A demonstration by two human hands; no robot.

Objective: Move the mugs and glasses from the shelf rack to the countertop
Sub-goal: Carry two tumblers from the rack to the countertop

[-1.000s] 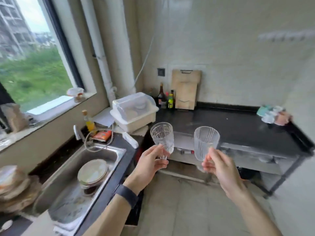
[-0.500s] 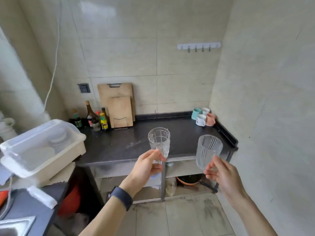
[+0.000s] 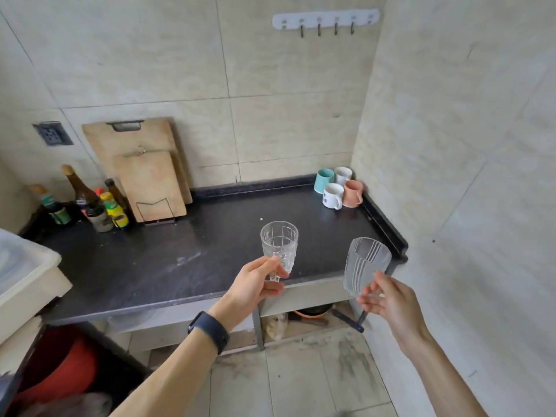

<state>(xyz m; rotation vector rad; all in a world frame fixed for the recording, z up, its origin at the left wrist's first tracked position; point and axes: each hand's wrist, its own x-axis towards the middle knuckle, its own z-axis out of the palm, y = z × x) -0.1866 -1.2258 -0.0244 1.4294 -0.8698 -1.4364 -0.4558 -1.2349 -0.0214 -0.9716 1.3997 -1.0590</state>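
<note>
Our left hand [image 3: 255, 285] pinches the foot of a cut-pattern glass [image 3: 279, 245], upright at centre frame above the dark bench [image 3: 168, 260]. Our right hand [image 3: 392, 302] grips the base of a ribbed glass [image 3: 365, 266], tilted, beside the bench's front right corner. Four mugs [image 3: 337, 189] stand at its back corner.

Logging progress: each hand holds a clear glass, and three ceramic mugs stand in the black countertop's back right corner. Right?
Not three: the head view shows four ceramic mugs there, teal, two white and pink. Otherwise right: left hand grips the clear cut-pattern glass, right hand the ribbed glass.
</note>
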